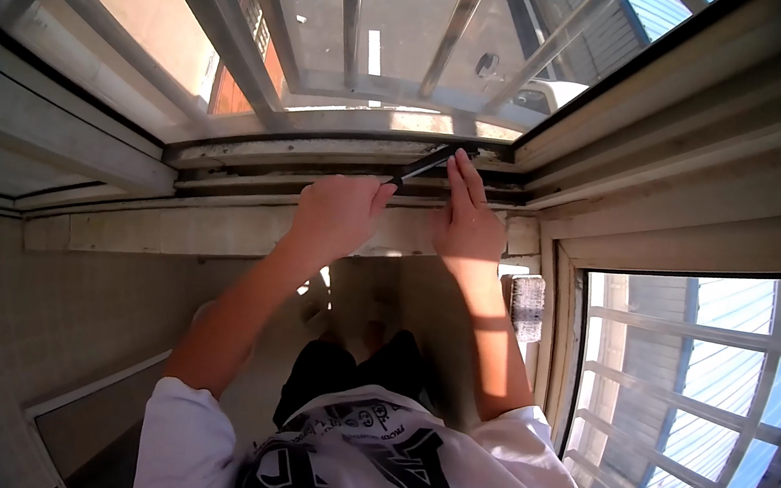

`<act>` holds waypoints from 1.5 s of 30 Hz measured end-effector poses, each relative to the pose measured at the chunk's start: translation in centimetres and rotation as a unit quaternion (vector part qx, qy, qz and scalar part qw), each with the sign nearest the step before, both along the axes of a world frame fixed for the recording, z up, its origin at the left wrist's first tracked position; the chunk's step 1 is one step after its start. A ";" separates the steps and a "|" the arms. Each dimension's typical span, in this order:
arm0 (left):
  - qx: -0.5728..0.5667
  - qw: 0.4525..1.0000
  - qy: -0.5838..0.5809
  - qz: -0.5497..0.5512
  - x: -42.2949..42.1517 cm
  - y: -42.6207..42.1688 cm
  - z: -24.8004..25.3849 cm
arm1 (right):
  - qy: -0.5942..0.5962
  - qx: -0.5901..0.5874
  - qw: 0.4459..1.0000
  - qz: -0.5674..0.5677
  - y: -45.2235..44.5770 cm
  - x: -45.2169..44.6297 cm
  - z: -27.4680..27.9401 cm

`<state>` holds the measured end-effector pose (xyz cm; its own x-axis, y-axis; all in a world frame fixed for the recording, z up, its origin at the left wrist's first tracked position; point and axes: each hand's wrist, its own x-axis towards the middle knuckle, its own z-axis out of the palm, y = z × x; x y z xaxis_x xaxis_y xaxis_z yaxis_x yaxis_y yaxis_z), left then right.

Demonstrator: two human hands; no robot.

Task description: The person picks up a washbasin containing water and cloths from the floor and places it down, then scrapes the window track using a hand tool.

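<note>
My left hand (338, 213) is closed around the handle of a slim black tool with a pale shaft (424, 166). The tool slants up and to the right, and its dark far end rests at the window track (323, 157). What kind of head it has cannot be made out. Two outstretched fingers of my right hand (469, 223) press against the tool near that far end. The other fingers of this hand are curled in. Dark dirt shows along the grooves of the track around the tool's end.
Metal window bars (348, 13) stand beyond the track, with a street far below. A tiled sill edge (143, 231) runs under my wrists. To the right, a grey-white block (527, 307) sits beside the frame of a second barred window (690, 386).
</note>
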<state>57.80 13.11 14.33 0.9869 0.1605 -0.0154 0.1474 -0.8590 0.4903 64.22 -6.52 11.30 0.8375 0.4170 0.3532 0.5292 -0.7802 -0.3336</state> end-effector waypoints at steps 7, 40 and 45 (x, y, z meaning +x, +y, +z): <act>-0.018 0.999 -0.028 0.012 1.6 -2.0 -0.1 | -0.060 -0.008 0.998 -0.004 -2.0 1.6 -0.5; -0.051 0.996 0.032 0.061 -8.2 11.4 1.3 | 0.042 -0.004 0.993 0.111 11.4 -5.5 0.9; -0.101 0.994 0.033 0.028 -2.5 4.6 -0.2 | -0.004 -0.004 0.999 0.040 4.4 -1.6 1.2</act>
